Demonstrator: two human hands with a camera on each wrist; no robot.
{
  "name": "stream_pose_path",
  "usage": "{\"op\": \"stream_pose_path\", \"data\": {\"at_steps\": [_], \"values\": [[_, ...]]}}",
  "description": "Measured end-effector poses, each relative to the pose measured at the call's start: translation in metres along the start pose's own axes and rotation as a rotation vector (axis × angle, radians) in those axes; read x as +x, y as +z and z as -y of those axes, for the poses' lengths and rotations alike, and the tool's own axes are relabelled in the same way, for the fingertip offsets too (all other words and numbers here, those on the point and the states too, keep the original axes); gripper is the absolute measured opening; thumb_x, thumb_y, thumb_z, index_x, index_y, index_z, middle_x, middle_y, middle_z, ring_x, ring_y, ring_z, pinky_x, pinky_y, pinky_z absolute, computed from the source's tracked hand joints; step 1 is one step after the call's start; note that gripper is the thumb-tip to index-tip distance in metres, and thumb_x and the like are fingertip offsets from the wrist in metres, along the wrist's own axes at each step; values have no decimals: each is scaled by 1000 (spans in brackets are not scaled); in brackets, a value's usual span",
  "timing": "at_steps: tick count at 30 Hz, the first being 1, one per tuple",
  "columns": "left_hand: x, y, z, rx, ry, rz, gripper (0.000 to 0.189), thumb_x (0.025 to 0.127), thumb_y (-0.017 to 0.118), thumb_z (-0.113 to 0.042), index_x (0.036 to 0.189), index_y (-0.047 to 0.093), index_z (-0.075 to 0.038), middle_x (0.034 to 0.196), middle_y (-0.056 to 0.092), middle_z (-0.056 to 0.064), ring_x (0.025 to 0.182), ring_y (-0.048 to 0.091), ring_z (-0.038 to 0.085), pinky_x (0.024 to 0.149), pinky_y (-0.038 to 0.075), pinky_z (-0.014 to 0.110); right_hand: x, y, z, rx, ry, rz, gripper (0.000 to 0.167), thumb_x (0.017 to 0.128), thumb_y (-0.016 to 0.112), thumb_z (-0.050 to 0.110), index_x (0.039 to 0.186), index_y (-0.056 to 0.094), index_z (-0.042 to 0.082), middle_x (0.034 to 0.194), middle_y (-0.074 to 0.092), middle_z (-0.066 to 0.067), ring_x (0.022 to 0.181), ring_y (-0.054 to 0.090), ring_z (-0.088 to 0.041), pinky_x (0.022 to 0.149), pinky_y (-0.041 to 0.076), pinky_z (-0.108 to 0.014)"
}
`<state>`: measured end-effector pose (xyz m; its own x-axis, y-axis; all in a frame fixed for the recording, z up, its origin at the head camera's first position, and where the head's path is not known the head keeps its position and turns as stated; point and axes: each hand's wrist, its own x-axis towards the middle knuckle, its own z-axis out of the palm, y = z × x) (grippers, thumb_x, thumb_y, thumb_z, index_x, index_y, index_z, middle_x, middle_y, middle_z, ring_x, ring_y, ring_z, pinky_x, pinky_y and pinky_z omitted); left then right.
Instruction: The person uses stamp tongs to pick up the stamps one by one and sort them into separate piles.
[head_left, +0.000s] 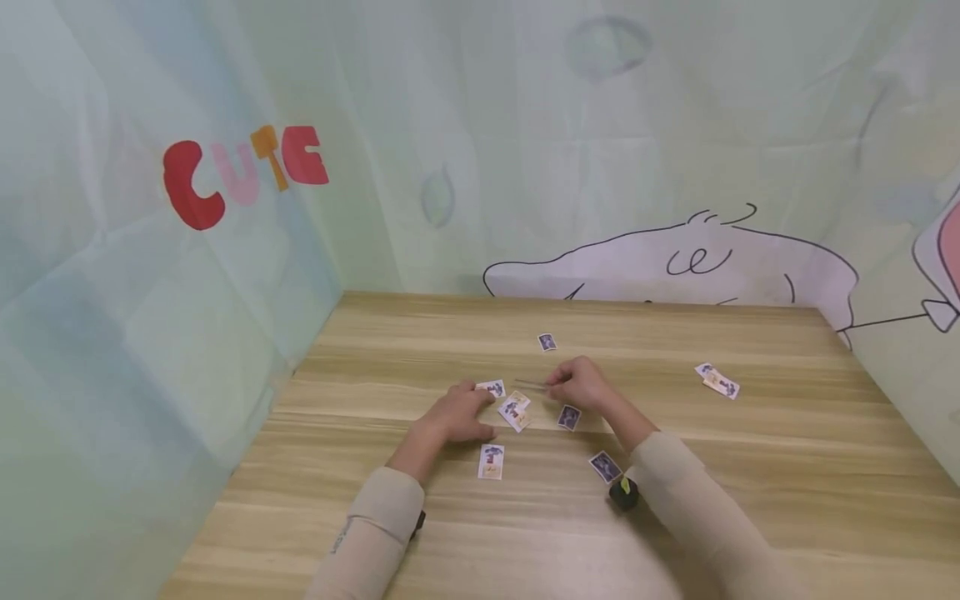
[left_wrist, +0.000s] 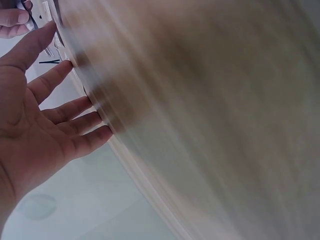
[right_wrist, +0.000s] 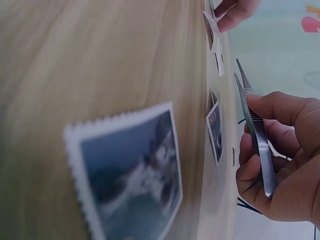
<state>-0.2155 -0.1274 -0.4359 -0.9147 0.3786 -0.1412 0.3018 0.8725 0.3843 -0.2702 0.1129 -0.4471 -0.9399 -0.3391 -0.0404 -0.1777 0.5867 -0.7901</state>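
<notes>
In the head view my right hand [head_left: 581,385] pinches a pair of metal tweezers [head_left: 529,384], whose tips point left above the table. The right wrist view shows the two tips of the tweezers [right_wrist: 248,100] slightly apart, with nothing between them. My left hand [head_left: 459,414] rests on the table with its fingers spread, its fingertips at a pale postage stamp [head_left: 492,388]. Overlapping pale stamps [head_left: 515,411] lie between the hands. Nearer the front is another pale stamp [head_left: 491,462]. A dark stamp [head_left: 568,417] lies just below my right hand.
Another dark stamp [head_left: 605,467] lies by the right forearm, next to a small black object [head_left: 623,493]. A further dark stamp [head_left: 547,342] lies toward the back, and overlapping pale stamps [head_left: 718,382] sit at the right. Printed curtains [head_left: 465,167] border the wooden table [head_left: 787,467].
</notes>
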Motion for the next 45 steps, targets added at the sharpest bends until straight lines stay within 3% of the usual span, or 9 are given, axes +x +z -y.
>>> {"op": "stream_pose_path", "data": {"at_steps": [16, 30, 45], "values": [[-2, 0, 1, -4, 13, 0, 58, 77, 73, -32, 127, 56, -9, 137, 39, 22, 124, 37, 39, 100, 31, 52, 10, 11, 3, 4, 28, 40, 14, 72, 71, 1, 86, 69, 0, 74, 64, -3, 67, 57, -17, 64, 49, -28], [-3, -1, 1, -23, 23, 7, 58, 77, 72, -30, 128, 55, -8, 138, 38, 23, 125, 36, 39, 102, 30, 50, 9, 15, 8, -45, -37, 50, 14, 72, 71, 3, 85, 69, -1, 74, 64, -2, 69, 55, -17, 68, 48, -30], [-4, -2, 2, -35, 32, 11, 59, 77, 72, -30, 128, 55, -6, 139, 37, 23, 126, 35, 38, 102, 29, 50, 10, 18, 11, -73, -47, 36, 11, 72, 71, 4, 83, 69, 1, 74, 64, -1, 69, 55, -16, 68, 47, -30]]}}
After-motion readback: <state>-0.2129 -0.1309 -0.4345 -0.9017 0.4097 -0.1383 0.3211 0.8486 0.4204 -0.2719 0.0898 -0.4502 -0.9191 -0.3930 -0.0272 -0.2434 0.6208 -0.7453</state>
